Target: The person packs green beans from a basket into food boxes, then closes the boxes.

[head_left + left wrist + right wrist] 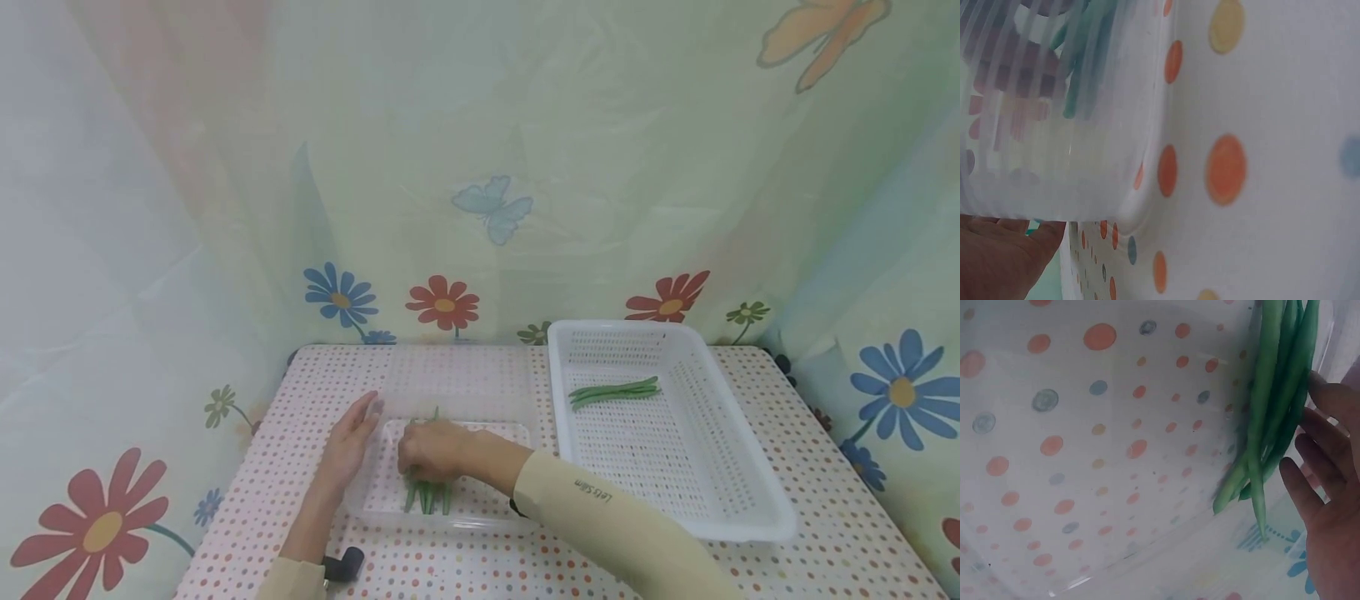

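Note:
A clear plastic container sits on the table with its transparent lid folded back. Inside lie several green beans, bunched lengthwise toward its left side. My right hand reaches in over them; in the right wrist view its fingers are loosely extended, tips right at the bunch. The left hand rests along the container's left side with fingers fairly straight; the left wrist view shows part of that hand beyond the ribbed wall.
Right of the container stands a white perforated plastic basket, with a small bunch of green beans near its back left. A dotted cloth covers the table. Flower-printed curtains hang behind and at both sides.

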### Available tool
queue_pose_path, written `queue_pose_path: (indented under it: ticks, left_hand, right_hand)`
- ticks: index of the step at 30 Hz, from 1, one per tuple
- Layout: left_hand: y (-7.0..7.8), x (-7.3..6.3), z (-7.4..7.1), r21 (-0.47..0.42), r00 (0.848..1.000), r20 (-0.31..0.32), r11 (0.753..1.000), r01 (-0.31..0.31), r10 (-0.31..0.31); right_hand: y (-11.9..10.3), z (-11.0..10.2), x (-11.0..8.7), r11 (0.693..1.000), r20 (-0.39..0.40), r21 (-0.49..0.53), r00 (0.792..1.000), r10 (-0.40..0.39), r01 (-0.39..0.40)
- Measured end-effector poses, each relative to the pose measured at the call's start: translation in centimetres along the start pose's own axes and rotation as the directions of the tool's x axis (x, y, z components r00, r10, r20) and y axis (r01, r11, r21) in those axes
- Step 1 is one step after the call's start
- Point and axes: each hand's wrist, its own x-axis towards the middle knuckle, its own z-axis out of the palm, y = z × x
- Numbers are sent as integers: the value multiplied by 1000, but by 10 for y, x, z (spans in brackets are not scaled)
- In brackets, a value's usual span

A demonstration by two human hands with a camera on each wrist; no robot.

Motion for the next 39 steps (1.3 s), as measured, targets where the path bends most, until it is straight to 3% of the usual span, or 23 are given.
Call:
queue_pose_path:
  ticks: [9,16,23,29,39]
  left_hand:
    - [0,-1,-1,-17,1000,6,1000,-25,25]
    - [0,-2,-2,-16,1000,9,1000,-10,10]
    - [1,-1,0,-33,1000,14,999,-5,6]
    - [2,-2,0,-27,1000,8,1000,-5,5]
    - [3,-2,-1,-5,1000,1,1000,8,-8]
  right_hand:
    - [2,-21,-6,998,-40,62,999,-17,19]
    - [6,-46,-21,999,-95,21,995,-26,28]
    - [21,-63,-47,994,-103,42,989,102,-98]
    - [44,-70,-75,960,-146,145,954,262,-241]
    - [75,-73,-112,902,-234,267,885,403,-339]
